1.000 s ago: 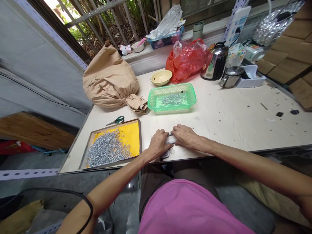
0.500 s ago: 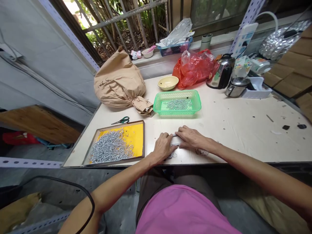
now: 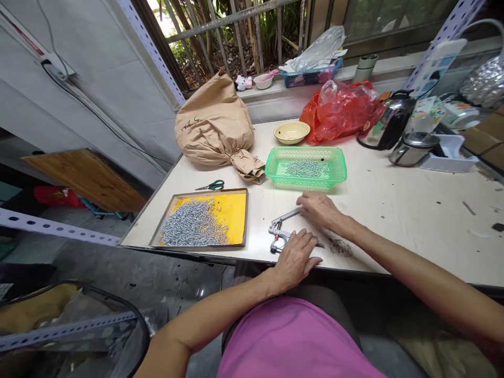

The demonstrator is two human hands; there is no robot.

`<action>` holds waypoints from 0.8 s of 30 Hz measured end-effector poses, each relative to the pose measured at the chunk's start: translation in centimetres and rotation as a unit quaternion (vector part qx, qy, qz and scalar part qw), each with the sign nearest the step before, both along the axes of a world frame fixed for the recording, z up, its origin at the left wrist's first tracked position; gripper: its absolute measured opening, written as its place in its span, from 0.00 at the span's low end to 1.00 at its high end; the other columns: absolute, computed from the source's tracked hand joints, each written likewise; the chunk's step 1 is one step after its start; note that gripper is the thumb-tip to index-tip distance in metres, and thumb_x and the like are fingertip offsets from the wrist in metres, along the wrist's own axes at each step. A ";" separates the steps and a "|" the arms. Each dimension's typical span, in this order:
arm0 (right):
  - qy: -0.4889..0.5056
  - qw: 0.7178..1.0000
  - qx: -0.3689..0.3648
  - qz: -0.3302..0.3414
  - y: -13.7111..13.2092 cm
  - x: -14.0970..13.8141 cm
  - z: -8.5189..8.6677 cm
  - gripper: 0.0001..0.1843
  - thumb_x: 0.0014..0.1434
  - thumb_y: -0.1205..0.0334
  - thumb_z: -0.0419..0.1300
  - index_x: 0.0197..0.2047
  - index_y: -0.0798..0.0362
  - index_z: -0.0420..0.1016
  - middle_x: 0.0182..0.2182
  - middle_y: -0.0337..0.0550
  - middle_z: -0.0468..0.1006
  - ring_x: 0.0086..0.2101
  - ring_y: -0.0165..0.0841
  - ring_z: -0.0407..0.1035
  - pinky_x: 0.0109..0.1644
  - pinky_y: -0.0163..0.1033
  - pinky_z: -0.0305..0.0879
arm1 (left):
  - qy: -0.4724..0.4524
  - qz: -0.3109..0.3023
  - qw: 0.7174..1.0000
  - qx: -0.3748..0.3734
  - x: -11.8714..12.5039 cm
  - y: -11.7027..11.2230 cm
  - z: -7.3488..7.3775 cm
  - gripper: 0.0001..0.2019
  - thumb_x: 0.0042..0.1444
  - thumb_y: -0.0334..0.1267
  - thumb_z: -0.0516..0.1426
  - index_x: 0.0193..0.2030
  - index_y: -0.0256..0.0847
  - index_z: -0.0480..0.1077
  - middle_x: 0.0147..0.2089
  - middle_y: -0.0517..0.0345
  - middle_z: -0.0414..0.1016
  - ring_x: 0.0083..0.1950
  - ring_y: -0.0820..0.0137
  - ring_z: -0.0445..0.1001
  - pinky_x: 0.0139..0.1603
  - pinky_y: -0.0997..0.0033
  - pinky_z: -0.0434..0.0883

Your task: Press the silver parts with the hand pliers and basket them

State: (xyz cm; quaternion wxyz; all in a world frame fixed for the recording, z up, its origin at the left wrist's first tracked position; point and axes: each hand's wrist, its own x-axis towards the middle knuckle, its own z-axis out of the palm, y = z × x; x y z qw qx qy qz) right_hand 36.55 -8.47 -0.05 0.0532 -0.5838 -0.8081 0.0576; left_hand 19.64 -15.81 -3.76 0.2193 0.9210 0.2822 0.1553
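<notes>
Gray spring-loaded pliers (image 3: 280, 232) on the table, head just left of both hands, handles spread. Left hand (image 3: 296, 256) is draped over the lower handle, right hand (image 3: 318, 208) curled at the upper one's tip. Can't tell if either's gripping. Green basket (image 3: 305, 182) just beyond the right.

Dark handwriting on brown sack (image 3: 214, 134), faint marks on yellow tray lining (image 3: 235, 223), neither surely legible
</notes>
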 end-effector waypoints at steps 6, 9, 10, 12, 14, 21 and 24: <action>0.007 0.973 -0.040 0.229 -2.0 -6.9 1.2 0.09 0.61 0.63 0.56 0.32 0.51 0.77 0.37 0.46 0.72 0.41 0.38 0.60 0.38 0.39 0.55 | 0.006 -0.012 1.000 -0.014 0.0 -0.4 -1.4 0.21 0.62 0.41 0.51 0.59 0.33 0.63 0.58 0.40 0.69 0.61 0.52 0.65 0.61 0.50 0.62; -0.016 0.968 -0.046 0.246 -2.0 -9.2 0.2 0.09 0.59 0.66 0.57 0.30 0.52 0.76 0.36 0.47 0.72 0.40 0.38 0.61 0.38 0.40 0.55 | 0.008 -0.013 1.000 0.006 -0.2 -1.0 -1.9 0.23 0.62 0.44 0.49 0.60 0.34 0.62 0.59 0.40 0.68 0.59 0.52 0.66 0.58 0.50 0.65; -0.016 0.967 -0.038 0.250 -1.8 -9.7 -0.2 0.08 0.59 0.67 0.57 0.30 0.53 0.76 0.35 0.47 0.73 0.40 0.37 0.62 0.39 0.40 0.55 | 0.008 -0.020 1.000 0.014 -0.4 -1.2 -1.9 0.23 0.62 0.46 0.49 0.59 0.34 0.63 0.57 0.40 0.69 0.58 0.52 0.67 0.56 0.52 0.66; -0.012 0.965 -0.021 0.260 -1.4 -10.2 -0.9 0.08 0.58 0.69 0.56 0.30 0.54 0.75 0.34 0.48 0.74 0.39 0.37 0.64 0.39 0.40 0.56 | 0.013 -0.047 0.998 0.030 -1.4 -1.6 -1.5 0.22 0.62 0.49 0.50 0.54 0.34 0.68 0.50 0.43 0.74 0.53 0.56 0.71 0.52 0.58 0.69; 0.009 0.969 0.009 0.246 -0.9 -10.0 -0.9 0.08 0.58 0.69 0.54 0.31 0.54 0.74 0.32 0.47 0.74 0.36 0.37 0.65 0.39 0.40 0.57 | 0.013 -0.055 0.997 0.053 -3.3 -1.6 -0.5 0.17 0.62 0.47 0.50 0.47 0.36 0.71 0.44 0.47 0.75 0.48 0.61 0.72 0.49 0.63 0.70; 0.113 0.980 0.159 0.048 4.4 -2.3 3.6 0.10 0.63 0.63 0.49 0.37 0.53 0.70 0.34 0.47 0.74 0.34 0.35 0.67 0.38 0.39 0.60 | 0.121 0.265 0.947 0.133 -15.7 6.0 3.8 0.14 0.61 0.28 0.48 0.48 0.40 0.71 0.45 0.48 0.72 0.47 0.64 0.67 0.47 0.62 0.69; 0.005 0.989 0.126 -0.080 6.5 1.6 3.8 0.10 0.62 0.63 0.51 0.43 0.55 0.71 0.39 0.53 0.74 0.37 0.41 0.69 0.33 0.40 0.59 | 0.209 0.325 0.914 0.124 -19.8 10.5 4.7 0.13 0.61 0.29 0.48 0.45 0.39 0.73 0.43 0.48 0.71 0.48 0.62 0.64 0.46 0.62 0.68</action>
